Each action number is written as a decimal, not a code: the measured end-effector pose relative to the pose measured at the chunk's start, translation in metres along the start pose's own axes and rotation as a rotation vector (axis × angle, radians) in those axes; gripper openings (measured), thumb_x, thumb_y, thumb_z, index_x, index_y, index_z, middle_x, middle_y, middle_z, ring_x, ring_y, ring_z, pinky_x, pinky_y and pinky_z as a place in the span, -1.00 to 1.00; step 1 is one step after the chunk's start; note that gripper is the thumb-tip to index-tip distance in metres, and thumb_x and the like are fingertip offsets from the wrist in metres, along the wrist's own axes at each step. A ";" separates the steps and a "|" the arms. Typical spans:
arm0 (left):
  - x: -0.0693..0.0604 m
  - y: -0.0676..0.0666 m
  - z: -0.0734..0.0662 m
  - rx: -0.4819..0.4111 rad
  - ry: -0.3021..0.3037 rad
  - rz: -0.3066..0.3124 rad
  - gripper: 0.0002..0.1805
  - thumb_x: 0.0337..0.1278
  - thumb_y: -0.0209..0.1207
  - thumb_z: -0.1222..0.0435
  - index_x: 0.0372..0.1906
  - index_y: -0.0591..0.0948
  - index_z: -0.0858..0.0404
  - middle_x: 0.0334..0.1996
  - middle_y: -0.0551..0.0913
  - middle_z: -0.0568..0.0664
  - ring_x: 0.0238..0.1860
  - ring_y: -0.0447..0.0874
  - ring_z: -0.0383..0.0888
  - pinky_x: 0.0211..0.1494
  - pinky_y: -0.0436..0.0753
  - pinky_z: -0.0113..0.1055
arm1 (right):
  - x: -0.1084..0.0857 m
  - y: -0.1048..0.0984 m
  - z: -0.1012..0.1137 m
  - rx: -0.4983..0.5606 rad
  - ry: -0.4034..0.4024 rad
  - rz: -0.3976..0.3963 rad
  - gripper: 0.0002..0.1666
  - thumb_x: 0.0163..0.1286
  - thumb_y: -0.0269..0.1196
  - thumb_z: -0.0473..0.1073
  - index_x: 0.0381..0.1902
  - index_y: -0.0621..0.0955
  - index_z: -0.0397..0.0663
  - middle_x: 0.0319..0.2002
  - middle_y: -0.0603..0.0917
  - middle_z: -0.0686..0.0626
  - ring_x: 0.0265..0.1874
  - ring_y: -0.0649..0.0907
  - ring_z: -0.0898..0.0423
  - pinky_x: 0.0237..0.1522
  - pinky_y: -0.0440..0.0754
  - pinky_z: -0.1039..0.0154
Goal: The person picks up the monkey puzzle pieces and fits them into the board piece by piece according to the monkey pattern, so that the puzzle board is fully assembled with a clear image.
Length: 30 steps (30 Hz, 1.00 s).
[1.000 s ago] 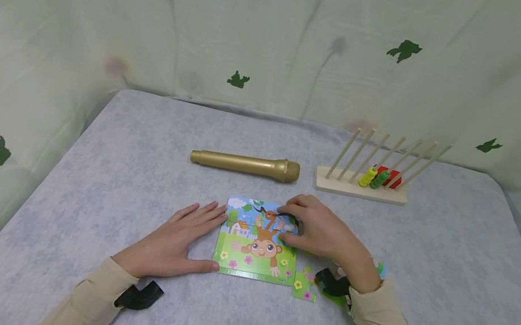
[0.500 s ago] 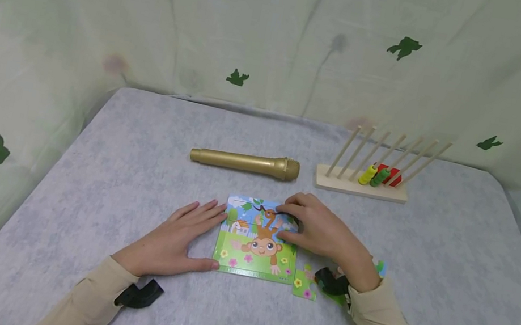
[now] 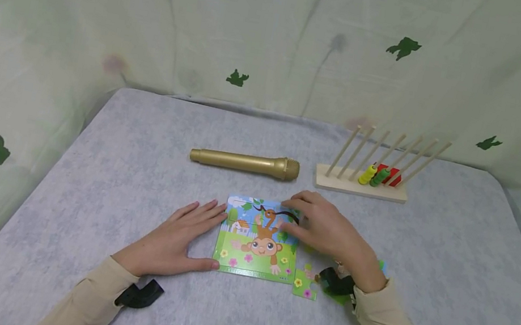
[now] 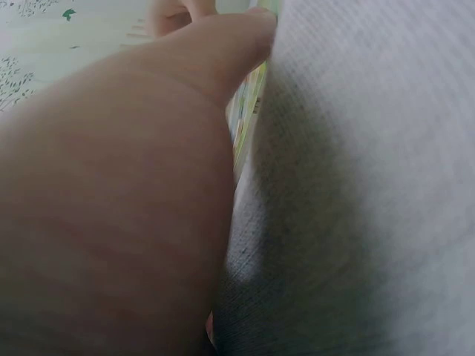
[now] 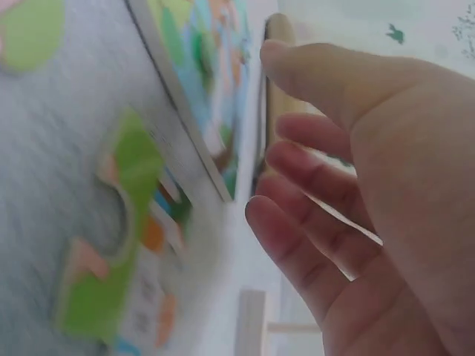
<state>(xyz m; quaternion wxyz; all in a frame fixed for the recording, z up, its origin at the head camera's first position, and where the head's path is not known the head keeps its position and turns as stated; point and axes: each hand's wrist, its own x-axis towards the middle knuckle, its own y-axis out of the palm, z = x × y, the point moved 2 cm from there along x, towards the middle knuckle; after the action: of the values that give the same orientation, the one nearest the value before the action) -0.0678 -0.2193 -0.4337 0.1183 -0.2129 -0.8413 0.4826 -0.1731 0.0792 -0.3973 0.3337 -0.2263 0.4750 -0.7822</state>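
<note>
A monkey picture puzzle (image 3: 256, 247) lies flat on the table, its frame filled with joined pieces. My left hand (image 3: 179, 237) rests at its left side, fingers straight and spread, with fingertips and thumb touching the edge. My right hand (image 3: 327, 228) hovers at the upper right corner. In the right wrist view the fingers of that right hand (image 5: 371, 163) are loosely bent and hold nothing, just off the puzzle (image 5: 200, 67). A loose flowered puzzle piece (image 3: 302, 285) lies by the lower right corner. More loose pieces (image 3: 381, 266) are partly hidden beneath my right wrist.
Behind the puzzle a gold microphone (image 3: 245, 163) lies on its side. To its right stands a wooden peg rack (image 3: 344, 186) with yellow, green and red beads (image 3: 380, 177). A pale curtain (image 3: 282, 34) with green bird shapes hangs behind the table.
My right hand has let go of the puzzle's upper right part and shifted slightly right, uncovering the dark branch there. My left hand stays at the left edge.
</note>
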 end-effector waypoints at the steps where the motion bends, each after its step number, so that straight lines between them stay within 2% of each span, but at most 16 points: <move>1: 0.000 0.000 0.000 -0.001 -0.001 0.001 0.07 0.19 0.28 -0.30 0.64 0.19 0.15 0.66 0.09 -0.07 0.68 -0.07 -0.04 0.72 -0.11 0.01 | -0.001 -0.002 -0.001 0.000 0.001 -0.001 -0.50 0.39 0.42 0.05 0.21 0.70 -0.04 0.11 0.67 -0.04 0.06 0.65 0.03 0.09 0.69 0.06; 8: -0.001 -0.001 0.000 0.007 -0.004 0.002 0.07 0.18 0.28 -0.30 0.64 0.19 0.15 0.66 0.09 -0.08 0.68 -0.07 -0.04 0.72 -0.10 0.02 | -0.009 -0.012 -0.005 0.015 -0.020 -0.022 -0.55 0.41 0.41 -0.05 0.21 0.70 -0.03 0.08 0.71 -0.04 0.06 0.68 0.01 0.07 0.72 0.05; 16: 0.000 -0.001 0.000 0.002 0.003 0.004 0.07 0.20 0.25 -0.33 0.65 0.17 0.13 0.66 0.07 -0.09 0.68 -0.07 -0.05 0.72 -0.11 0.00 | -0.025 -0.015 -0.011 0.043 0.027 -0.027 -0.45 0.42 0.40 -0.01 0.30 0.64 -0.04 0.18 0.68 -0.06 -0.03 0.71 0.07 0.00 0.75 0.08; 20: 0.000 -0.001 0.000 -0.006 0.001 0.007 0.07 0.20 0.25 -0.33 0.65 0.17 0.12 0.66 0.06 -0.09 0.68 -0.08 -0.06 0.72 -0.11 -0.01 | -0.033 -0.016 -0.015 0.046 0.052 -0.015 -0.45 0.42 0.40 -0.01 0.31 0.63 -0.03 0.17 0.68 -0.04 -0.06 0.71 0.08 -0.01 0.74 0.08; 30: 0.000 -0.002 -0.002 -0.004 -0.011 0.017 0.07 0.19 0.26 -0.32 0.65 0.17 0.12 0.66 0.06 -0.10 0.68 -0.08 -0.06 0.72 -0.12 0.00 | -0.041 -0.019 -0.024 0.058 0.053 0.052 -0.46 0.41 0.41 -0.03 0.30 0.63 -0.03 0.13 0.70 0.03 -0.06 0.68 0.13 -0.01 0.72 0.10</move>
<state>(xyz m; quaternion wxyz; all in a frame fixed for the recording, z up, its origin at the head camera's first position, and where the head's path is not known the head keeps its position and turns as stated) -0.0673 -0.2190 -0.4315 0.1093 -0.2178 -0.8410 0.4831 -0.1671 0.1300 -0.3924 0.3477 -0.1831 0.4668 -0.7923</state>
